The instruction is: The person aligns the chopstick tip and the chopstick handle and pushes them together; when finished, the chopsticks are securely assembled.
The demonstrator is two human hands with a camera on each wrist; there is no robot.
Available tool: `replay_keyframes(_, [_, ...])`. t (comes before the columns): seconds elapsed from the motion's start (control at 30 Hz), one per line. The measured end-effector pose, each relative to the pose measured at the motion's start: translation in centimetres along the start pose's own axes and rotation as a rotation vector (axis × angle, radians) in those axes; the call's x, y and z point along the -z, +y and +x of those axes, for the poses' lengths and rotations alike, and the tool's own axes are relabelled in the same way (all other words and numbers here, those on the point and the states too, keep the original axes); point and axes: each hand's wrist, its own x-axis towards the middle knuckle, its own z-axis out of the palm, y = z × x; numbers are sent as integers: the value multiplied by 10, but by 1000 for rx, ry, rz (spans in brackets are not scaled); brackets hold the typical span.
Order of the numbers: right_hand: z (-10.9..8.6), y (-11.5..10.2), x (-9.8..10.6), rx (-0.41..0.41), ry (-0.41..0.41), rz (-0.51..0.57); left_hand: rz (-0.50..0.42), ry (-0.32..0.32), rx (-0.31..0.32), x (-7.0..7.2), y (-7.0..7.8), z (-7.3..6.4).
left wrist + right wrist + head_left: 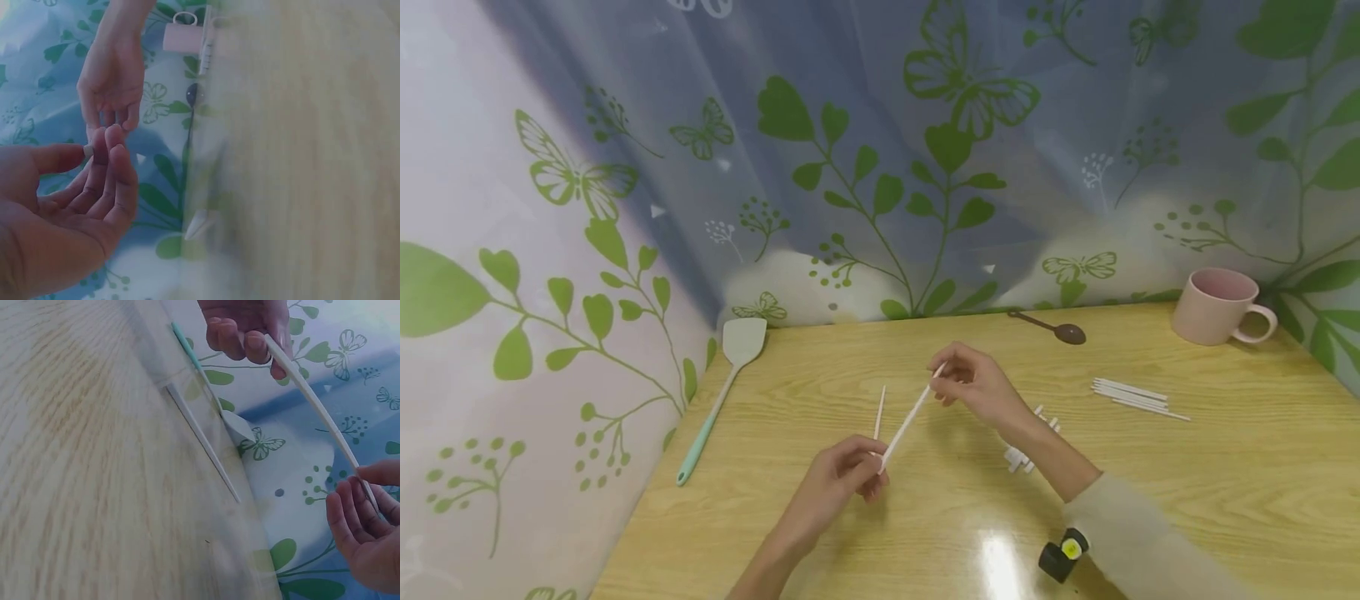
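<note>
A slim white stick (912, 414) slants between my two hands above the table. My left hand (838, 479) pinches its lower end between thumb and fingers. Around the upper end, the thumb and fingertips of my right hand (981, 390) close in a pinch. In the right wrist view the held stick (322, 415) spans from one hand to the other, slightly bowed. Just the tip of it shows at the thumb in the left wrist view, the rest hidden by the fingers. A second white stick (880, 412) lies on the table behind my left hand, tapering to a point.
A spatula (718, 392) lies at the left, a brown spoon (1048, 327) at the back. Right of it are several white sticks (1138, 397) and a pink mug (1213, 308). White pieces (1018, 458) lie partly under my right forearm, near a small black object (1056, 562).
</note>
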Motion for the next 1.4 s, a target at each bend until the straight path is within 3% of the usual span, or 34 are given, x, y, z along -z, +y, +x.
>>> replay_keyframes(0.4, [15, 34, -25, -64, -28, 33, 24, -65, 102, -2, -19, -9])
replay_keyframes(0.67, [19, 42, -36, -107, -1, 55, 27, -47, 113, -1, -21, -10])
replay_keyframes(1.03, [25, 49, -49, -254, 68, 44, 14, -79, 143, 3, -22, -13])
replay_keyframes(1.4, [29, 56, -59, -272, 46, 110, 9, -124, 155, 4, -25, -15])
